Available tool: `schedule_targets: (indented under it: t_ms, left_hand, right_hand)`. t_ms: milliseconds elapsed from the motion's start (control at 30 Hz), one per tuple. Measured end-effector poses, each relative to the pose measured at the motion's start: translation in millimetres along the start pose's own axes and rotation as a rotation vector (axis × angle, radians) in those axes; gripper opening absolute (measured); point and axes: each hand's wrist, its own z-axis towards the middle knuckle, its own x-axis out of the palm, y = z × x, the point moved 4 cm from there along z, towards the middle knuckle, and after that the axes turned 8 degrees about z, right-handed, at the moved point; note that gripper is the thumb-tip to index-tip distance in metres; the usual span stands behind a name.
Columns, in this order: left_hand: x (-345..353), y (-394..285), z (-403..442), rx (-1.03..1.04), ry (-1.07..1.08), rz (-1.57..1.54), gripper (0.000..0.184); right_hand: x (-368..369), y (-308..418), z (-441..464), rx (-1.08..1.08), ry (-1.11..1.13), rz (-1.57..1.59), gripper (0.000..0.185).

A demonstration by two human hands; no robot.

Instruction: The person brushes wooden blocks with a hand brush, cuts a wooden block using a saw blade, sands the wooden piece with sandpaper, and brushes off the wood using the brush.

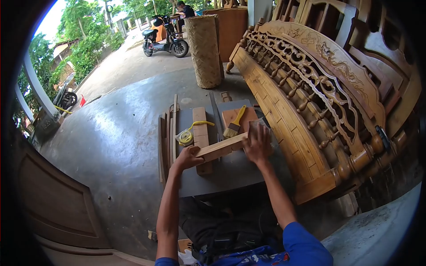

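Observation:
My left hand (188, 158) is closed around the left end of a short wooden block (222, 147), which slants across the low grey table. At the block's other end is my right hand (256, 144), fingers bent over it and slightly blurred. A brownish-grey patch shows at those fingers; I cannot make out what it is. Behind the block lie a yellow-handled paintbrush (234, 123), a flat reddish board (247, 116) and a long dark metal strip (216, 114). A yellow tape measure (186, 137) rests beside a wooden plank (200, 128) that passes under the block.
Thin wooden strips (168, 137) line the table's (213, 185) left edge. A carved wooden bench (284, 119) stands close on the right, and a rolled woven mat (204, 51) upright beyond. Farther off are a scooter (166, 42) and a person (185, 9). A panelled wooden piece (57, 195) lies lower left.

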Motion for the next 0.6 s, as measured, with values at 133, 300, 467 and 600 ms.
schedule_targets:
  t_ms: [133,300,467,600]
  left_hand:
    - [-0.8,-1.6,-6.2,-0.005,-0.026,0.006,0.05]
    - [-0.2,-3.2,-5.0,-0.004,-0.017,-0.007,0.051]
    - [0.9,0.7,-2.3,0.038,-0.04,0.026,0.05]
    - [1.4,-6.0,-10.8,0.075,-0.113,0.103,0.044]
  right_hand:
    - [-7.4,33.2,-19.1,-0.162,0.122,-0.16,0.067]
    - [-8.4,8.1,-21.7,-0.051,-0.055,-0.203,0.066]
    - [-22.9,-5.7,-14.2,0.027,-0.019,-0.12,0.061]
    - [-14.8,23.2,-16.6,-0.04,0.061,-0.245,0.05]
